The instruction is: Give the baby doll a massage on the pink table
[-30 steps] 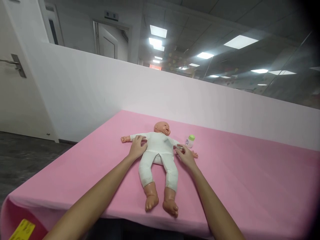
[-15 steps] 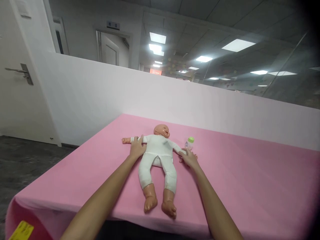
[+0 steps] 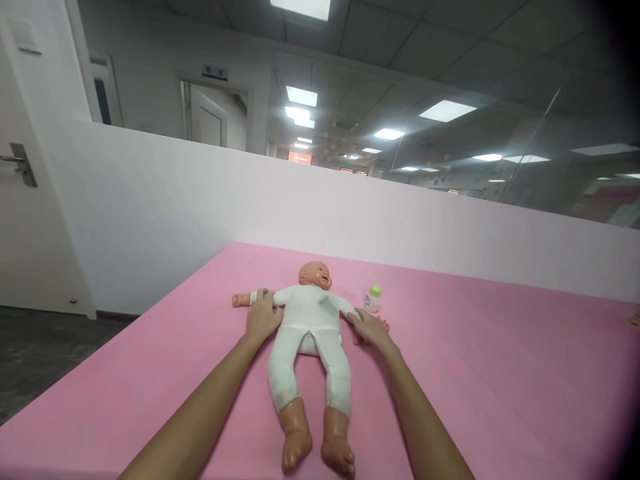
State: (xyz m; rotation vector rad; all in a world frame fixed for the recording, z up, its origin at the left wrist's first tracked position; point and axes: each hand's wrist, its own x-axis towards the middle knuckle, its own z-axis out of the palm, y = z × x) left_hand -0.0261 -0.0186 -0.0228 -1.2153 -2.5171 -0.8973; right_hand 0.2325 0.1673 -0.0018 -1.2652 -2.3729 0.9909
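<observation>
Lying on its back nearest us on the pink table, the baby doll in its white romper points its bare feet toward us. We rest our left hand with loosely spread fingers on one doll arm, and our right hand curls over the other sleeve. Just beyond stands a small green-capped baby bottle, before the white partition wall.

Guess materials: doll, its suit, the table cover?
Doll: looks like glossy moulded plastic or vinyl; highlights on head and feet. Suit: matte white knit fabric, wrinkled at the legs. Table cover: matte pink, probably cloth or foam sheet; no sheen.
</observation>
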